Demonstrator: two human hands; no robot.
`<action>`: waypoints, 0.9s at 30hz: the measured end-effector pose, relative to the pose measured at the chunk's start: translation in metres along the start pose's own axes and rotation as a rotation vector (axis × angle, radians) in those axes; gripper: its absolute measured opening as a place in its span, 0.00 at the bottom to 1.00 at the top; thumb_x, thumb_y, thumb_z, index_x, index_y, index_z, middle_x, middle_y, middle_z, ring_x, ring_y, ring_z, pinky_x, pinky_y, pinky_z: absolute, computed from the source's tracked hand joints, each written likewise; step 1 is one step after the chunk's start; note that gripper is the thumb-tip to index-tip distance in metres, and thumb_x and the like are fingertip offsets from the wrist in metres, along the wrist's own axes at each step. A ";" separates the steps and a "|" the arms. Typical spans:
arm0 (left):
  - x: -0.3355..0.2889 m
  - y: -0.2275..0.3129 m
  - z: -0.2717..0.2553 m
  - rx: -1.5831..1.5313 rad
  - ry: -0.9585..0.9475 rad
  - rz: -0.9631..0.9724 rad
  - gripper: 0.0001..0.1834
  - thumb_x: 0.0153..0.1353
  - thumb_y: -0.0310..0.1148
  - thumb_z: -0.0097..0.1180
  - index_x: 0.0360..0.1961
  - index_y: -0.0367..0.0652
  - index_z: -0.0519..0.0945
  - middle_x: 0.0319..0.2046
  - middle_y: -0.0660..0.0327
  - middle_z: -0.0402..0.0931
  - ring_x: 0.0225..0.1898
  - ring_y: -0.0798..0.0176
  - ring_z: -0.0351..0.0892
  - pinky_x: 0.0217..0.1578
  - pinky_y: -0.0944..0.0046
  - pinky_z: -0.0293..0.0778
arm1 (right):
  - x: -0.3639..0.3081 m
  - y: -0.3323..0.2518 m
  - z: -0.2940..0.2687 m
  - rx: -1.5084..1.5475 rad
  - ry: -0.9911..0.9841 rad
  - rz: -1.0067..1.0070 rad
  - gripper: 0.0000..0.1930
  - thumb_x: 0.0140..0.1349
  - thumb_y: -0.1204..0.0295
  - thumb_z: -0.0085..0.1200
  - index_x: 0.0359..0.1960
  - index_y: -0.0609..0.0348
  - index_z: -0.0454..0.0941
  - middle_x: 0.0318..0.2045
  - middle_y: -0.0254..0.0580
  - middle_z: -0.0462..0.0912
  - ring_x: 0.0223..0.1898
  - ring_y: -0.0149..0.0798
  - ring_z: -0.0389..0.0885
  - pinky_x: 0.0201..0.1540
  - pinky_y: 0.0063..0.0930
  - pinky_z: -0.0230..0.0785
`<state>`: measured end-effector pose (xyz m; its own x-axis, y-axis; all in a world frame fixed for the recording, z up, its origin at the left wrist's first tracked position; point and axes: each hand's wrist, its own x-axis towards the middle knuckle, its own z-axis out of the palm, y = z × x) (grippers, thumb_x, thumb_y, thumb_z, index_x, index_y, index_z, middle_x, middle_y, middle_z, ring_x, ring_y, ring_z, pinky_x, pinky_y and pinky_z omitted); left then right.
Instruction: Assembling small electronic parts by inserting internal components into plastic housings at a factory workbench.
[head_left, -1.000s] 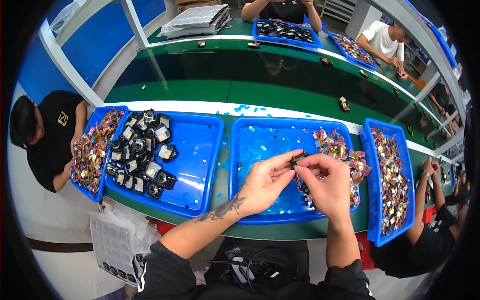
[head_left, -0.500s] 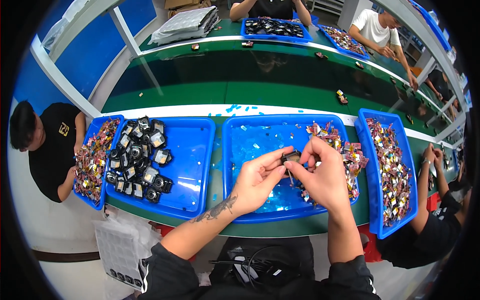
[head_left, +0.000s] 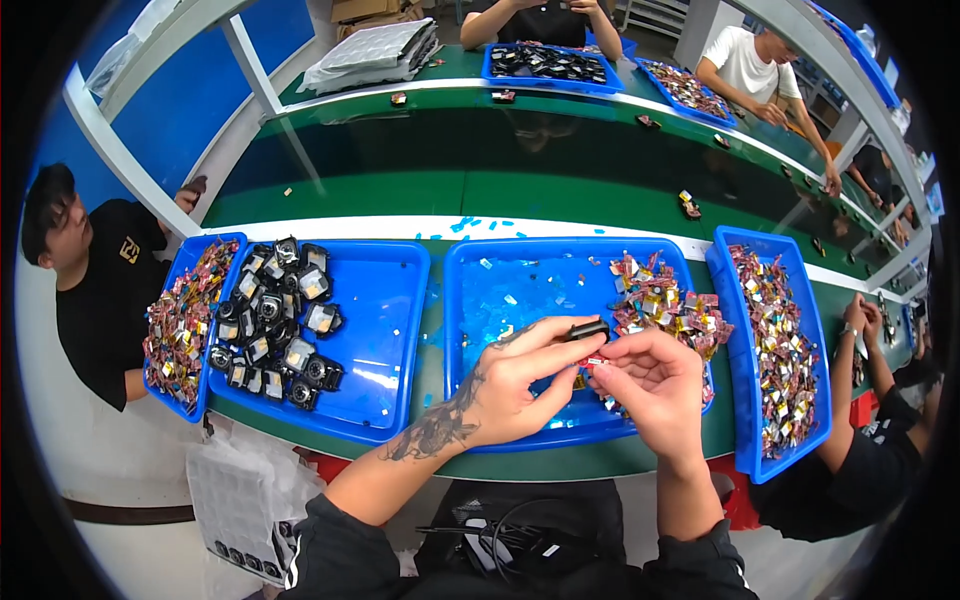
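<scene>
Over the middle blue tray, my left hand is closed on a small black plastic housing, held at its fingertips. Close beside it, my right hand pinches a small red-and-white circuit piece between thumb and forefinger. Whether the piece is joined to the housing I cannot tell. Behind my right hand, a pile of small red, white and yellow electronic parts covers the tray's right side. Bits of blue film and small white scraps lie on its left side.
To the left stands a blue tray with black camera-like housings. Narrow trays of small parts flank both ends. Beyond the white rail, a green conveyor belt carries scattered pieces. Co-workers sit at left, right and far side.
The black housing has turned in my left hand, and the red-and-white piece now shows at my right fingertips. The co-worker at left has raised a hand toward the belt. Belt pieces have shifted slightly right.
</scene>
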<state>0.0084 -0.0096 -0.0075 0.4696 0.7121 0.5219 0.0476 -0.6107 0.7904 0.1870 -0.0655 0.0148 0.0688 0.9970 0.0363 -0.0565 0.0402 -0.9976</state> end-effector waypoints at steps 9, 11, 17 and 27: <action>-0.001 -0.010 0.007 0.147 -0.003 0.166 0.17 0.51 0.18 0.63 0.45 0.35 0.82 0.47 0.50 0.79 0.41 0.56 0.83 0.39 0.64 0.80 | -0.006 0.003 -0.005 -0.399 0.055 -0.249 0.08 0.58 0.84 0.58 0.39 0.70 0.78 0.34 0.42 0.82 0.34 0.30 0.83 0.39 0.21 0.79; -0.002 -0.012 0.009 0.223 0.031 0.242 0.16 0.51 0.19 0.64 0.43 0.35 0.82 0.46 0.50 0.79 0.41 0.55 0.83 0.39 0.63 0.80 | -0.007 0.003 -0.003 -0.442 0.073 -0.212 0.06 0.59 0.83 0.57 0.37 0.69 0.78 0.34 0.40 0.81 0.35 0.29 0.83 0.38 0.20 0.78; -0.004 -0.007 0.008 0.186 0.049 0.143 0.12 0.52 0.18 0.63 0.40 0.34 0.83 0.44 0.50 0.80 0.41 0.57 0.83 0.40 0.65 0.79 | -0.002 -0.001 -0.009 0.064 -0.011 0.061 0.05 0.64 0.77 0.54 0.37 0.68 0.77 0.33 0.36 0.78 0.32 0.24 0.77 0.33 0.17 0.72; -0.006 -0.009 0.017 -0.792 -0.055 -0.740 0.10 0.61 0.21 0.58 0.44 0.29 0.81 0.43 0.52 0.80 0.45 0.65 0.80 0.46 0.68 0.78 | -0.007 0.016 0.000 0.096 0.120 -0.059 0.08 0.62 0.78 0.55 0.41 0.65 0.73 0.32 0.34 0.77 0.32 0.22 0.74 0.31 0.14 0.67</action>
<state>0.0204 -0.0141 -0.0231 0.5984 0.7833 -0.1685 -0.2380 0.3746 0.8961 0.1855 -0.0722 -0.0015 0.1926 0.9779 0.0817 -0.1431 0.1103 -0.9835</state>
